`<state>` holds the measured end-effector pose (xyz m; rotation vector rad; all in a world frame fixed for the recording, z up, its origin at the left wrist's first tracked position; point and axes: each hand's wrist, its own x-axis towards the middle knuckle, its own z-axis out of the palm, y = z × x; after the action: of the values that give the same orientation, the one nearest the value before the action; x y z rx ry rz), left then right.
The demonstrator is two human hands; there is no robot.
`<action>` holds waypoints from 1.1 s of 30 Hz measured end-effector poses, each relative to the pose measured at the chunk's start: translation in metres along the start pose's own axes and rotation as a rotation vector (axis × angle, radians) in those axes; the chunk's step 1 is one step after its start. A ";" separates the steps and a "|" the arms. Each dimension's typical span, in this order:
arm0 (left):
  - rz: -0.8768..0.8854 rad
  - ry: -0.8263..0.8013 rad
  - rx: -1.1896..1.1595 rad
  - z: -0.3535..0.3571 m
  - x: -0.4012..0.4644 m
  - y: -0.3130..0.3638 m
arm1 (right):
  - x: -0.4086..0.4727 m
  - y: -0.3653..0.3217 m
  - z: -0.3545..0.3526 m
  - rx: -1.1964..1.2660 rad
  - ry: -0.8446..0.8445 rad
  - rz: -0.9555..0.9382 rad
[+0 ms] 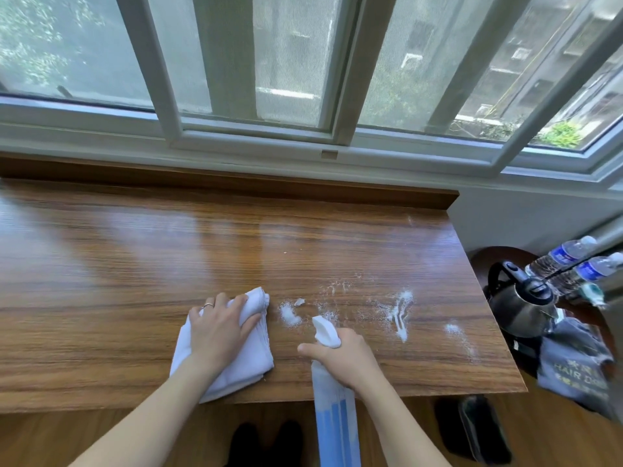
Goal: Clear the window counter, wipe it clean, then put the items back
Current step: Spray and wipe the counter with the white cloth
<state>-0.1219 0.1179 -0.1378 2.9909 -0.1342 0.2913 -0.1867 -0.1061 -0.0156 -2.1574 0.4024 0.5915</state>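
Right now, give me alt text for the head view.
A left hand presses a white cloth on a wooden counter while the right hand grips a spray bottle beside white foam patches.

The spray bottle [333,416] runs off the bottom edge, its neck hidden inside the right hand [340,357], while at the right edge the grey bag [573,365] and water bottles [573,261] are blurred and cut off.

Left hand [219,326] lies palm down, fingers [241,303] spread and lightly curled, a ring on one; forearm runs back toward the body. Right hand [340,357] is clenched, thumb jutting left, wrist angled, forearm bare
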 end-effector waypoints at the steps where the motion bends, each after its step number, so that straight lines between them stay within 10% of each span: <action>1: 0.004 -0.003 0.003 0.000 0.004 -0.002 | -0.001 0.000 0.001 -0.007 -0.001 0.005; 33: 0.161 -0.067 0.053 0.020 0.141 0.061 | 0.033 0.004 -0.045 0.006 -0.112 -0.008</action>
<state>0.0131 0.0444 -0.1215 3.0489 -0.3809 0.2141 -0.1486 -0.1473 -0.0125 -2.1080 0.3338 0.7020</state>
